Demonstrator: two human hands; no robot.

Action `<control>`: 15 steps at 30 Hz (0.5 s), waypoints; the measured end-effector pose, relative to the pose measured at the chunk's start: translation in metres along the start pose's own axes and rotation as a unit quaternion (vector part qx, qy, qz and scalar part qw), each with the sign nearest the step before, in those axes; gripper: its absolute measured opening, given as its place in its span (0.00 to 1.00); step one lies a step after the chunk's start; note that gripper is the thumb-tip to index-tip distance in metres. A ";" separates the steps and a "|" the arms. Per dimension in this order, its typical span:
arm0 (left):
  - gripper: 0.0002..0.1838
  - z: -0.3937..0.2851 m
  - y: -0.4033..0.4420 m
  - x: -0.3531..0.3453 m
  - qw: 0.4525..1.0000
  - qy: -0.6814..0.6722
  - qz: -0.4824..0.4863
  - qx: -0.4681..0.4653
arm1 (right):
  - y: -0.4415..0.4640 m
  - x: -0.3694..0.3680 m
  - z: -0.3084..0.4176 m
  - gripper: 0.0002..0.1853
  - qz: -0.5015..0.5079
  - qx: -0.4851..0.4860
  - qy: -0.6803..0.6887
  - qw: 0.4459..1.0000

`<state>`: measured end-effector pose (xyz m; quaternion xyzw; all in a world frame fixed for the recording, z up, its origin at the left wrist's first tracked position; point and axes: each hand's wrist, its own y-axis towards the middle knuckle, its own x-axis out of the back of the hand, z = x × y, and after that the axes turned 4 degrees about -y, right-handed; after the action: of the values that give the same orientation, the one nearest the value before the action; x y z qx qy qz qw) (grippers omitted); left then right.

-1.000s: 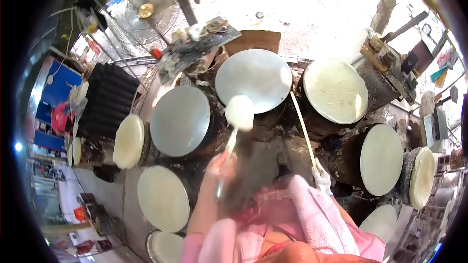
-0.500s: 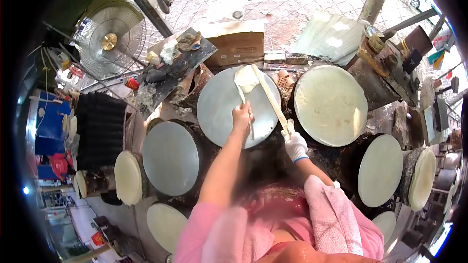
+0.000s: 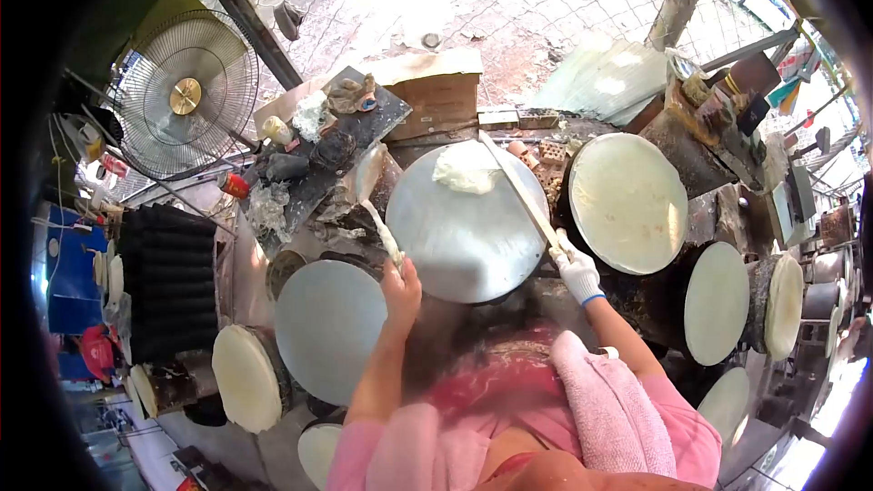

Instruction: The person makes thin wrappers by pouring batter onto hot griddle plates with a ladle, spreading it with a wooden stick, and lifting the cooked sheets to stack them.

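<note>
The pale dough [image 3: 466, 169] had just come to rest on the far part of the middle round plate [image 3: 455, 245]; a moment earlier the tool [image 3: 387, 241] was over that plate, and now it was out past the left edge. So the dough sat by itself on the metal, in an uneven heap, not spread thin (at least as far as the view showed).

The left hand [image 3: 401, 291] was closed around the smeared tool, the forearm angled up from below and the tool pointing away and to the left. Its far end was hard to make out against the clutter behind.

The right hand [image 3: 578, 275], in a white knit glove, had its fingers wrapped around the near end of a flat wooden stick [image 3: 520, 189]. That arm reached up and inward, so the stick slanted across the right side of the plate, its tip beyond the dough and near the far rim. The two hands were well apart, one on either side of the plate, with a bare grey plate [image 3: 330, 332] at the left and a coated plate [image 3: 627, 205] at the right.
</note>
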<state>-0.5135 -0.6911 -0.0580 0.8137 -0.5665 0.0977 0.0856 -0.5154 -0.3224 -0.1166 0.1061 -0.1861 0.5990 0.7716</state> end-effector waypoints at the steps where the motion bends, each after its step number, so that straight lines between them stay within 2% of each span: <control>1: 0.12 -0.004 -0.006 0.008 0.999 0.030 0.011 0.016 | -0.001 0.012 0.026 0.21 0.119 -0.085 -0.173 0.974; 2: 0.12 -0.005 -0.011 0.014 0.997 0.060 0.022 0.032 | -0.006 -0.022 0.013 0.19 0.089 -0.050 0.158 0.982; 3: 0.13 -0.003 -0.017 0.019 0.996 0.010 0.041 0.078 | -0.007 -0.026 0.047 0.19 0.168 -0.150 0.120 0.967; 4: 0.12 0.002 -0.027 0.023 0.997 0.017 0.035 0.065 | -0.006 -0.022 0.078 0.19 0.245 -0.246 0.080 0.934; 5: 0.13 0.009 -0.035 0.026 0.998 0.024 0.027 0.049 | 0.000 -0.027 0.073 0.20 0.270 -0.235 0.006 0.934; 6: 0.13 0.013 -0.042 0.029 0.999 0.032 0.021 0.034 | 0.004 -0.023 0.070 0.20 0.245 -0.168 -0.021 0.955; 7: 0.13 -0.004 -0.050 0.038 0.994 0.042 0.019 0.099 | 0.006 -0.011 0.073 0.20 0.218 -0.101 -0.046 0.970; 8: 0.13 -0.019 -0.056 0.041 0.994 0.058 0.004 0.096 | 0.011 0.001 0.071 0.21 0.191 -0.033 -0.071 0.978; 9: 0.13 -0.018 -0.062 0.046 0.994 0.069 -0.008 0.082 | 0.025 0.015 0.057 0.23 0.197 -0.059 -0.064 0.977; 10: 0.13 -0.018 -0.068 0.050 0.994 0.081 -0.021 0.069 | 0.041 0.018 0.015 0.26 0.185 -0.032 0.054 0.981; 12: 0.13 -0.020 -0.079 0.051 0.991 0.089 -0.042 0.088 | 0.054 0.022 0.017 0.23 0.162 -0.033 0.015 0.986; 14: 0.12 -0.020 -0.087 0.046 0.991 0.064 -0.058 0.103 | 0.054 0.006 0.045 0.21 0.292 -0.122 0.052 0.947; 15: 0.11 -0.017 -0.092 0.042 0.991 0.036 -0.064 0.111 | 0.055 -0.006 0.031 0.21 0.327 -0.123 0.024 0.937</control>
<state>-0.4144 -0.6934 -0.0332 0.8485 -0.4958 0.1839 0.0215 -0.5750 -0.3252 -0.0936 -0.0706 -0.2642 0.7931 0.5442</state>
